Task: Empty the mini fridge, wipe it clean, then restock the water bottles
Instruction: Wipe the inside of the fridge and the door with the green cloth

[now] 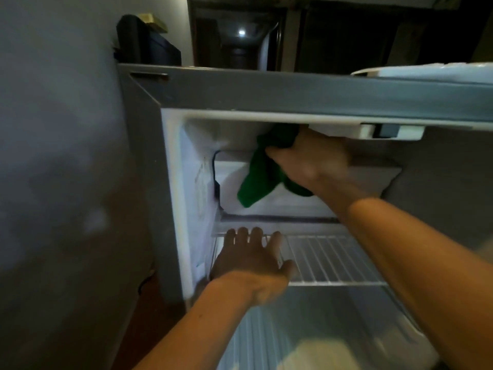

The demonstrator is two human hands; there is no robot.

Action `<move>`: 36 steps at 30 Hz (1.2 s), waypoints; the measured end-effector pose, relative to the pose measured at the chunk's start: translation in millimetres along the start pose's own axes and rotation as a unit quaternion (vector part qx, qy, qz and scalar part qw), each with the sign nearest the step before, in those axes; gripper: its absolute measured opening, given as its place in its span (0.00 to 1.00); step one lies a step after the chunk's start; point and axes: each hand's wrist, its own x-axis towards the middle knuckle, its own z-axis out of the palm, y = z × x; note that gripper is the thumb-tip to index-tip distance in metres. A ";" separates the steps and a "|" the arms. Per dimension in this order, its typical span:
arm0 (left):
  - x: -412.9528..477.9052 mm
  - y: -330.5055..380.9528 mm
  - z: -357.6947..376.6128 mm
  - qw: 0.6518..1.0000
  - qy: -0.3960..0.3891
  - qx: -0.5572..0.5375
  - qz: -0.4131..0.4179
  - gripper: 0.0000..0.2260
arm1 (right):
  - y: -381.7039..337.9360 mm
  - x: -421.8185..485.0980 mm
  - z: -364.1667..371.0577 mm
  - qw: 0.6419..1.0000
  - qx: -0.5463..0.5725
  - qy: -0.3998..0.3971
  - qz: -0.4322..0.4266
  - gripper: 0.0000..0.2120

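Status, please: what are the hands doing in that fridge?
Right hand grips green cloth at the freezer box. Left hand open, resting on wire shelf. No bottles visible; nothing blocking.

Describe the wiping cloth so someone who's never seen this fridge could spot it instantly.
Start at the open grey mini fridge and look to the small white freezer compartment at its top. There the right hand holds a crumpled green cloth, one corner hanging down. It is the only coloured, soft thing there, unlike the rigid white wire shelf below.
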 end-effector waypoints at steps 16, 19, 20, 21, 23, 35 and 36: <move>2.2 -4.0 3.8 1.000 0.016 -0.012 -0.011 0.28 | 43.1 0.0 -0.5 0.998 0.067 0.006 -0.014 0.19; 3.6 -2.4 3.7 1.000 0.017 -0.014 -0.015 0.28 | 100.7 6.6 -14.6 0.991 0.072 0.101 0.052 0.24; 4.1 -1.8 3.9 1.000 0.021 -0.015 -0.015 0.28 | 111.9 7.4 -16.5 0.987 0.069 0.130 0.059 0.24; 3.9 -1.7 3.5 1.000 0.023 -0.015 -0.015 0.28 | 116.7 8.1 -16.3 0.985 0.056 0.151 0.064 0.23; 2.5 -1.5 2.8 1.000 0.019 -0.016 -0.019 0.28 | 116.0 9.8 -11.9 0.980 0.041 0.175 0.086 0.23; -4.8 2.1 2.2 0.998 0.067 0.009 -0.002 0.30 | -17.6 -38.2 59.2 0.933 0.070 0.234 -0.264 0.18; -5.5 2.0 1.2 0.997 0.071 0.007 0.001 0.30 | -25.3 -35.8 63.3 0.912 0.046 0.270 -0.307 0.13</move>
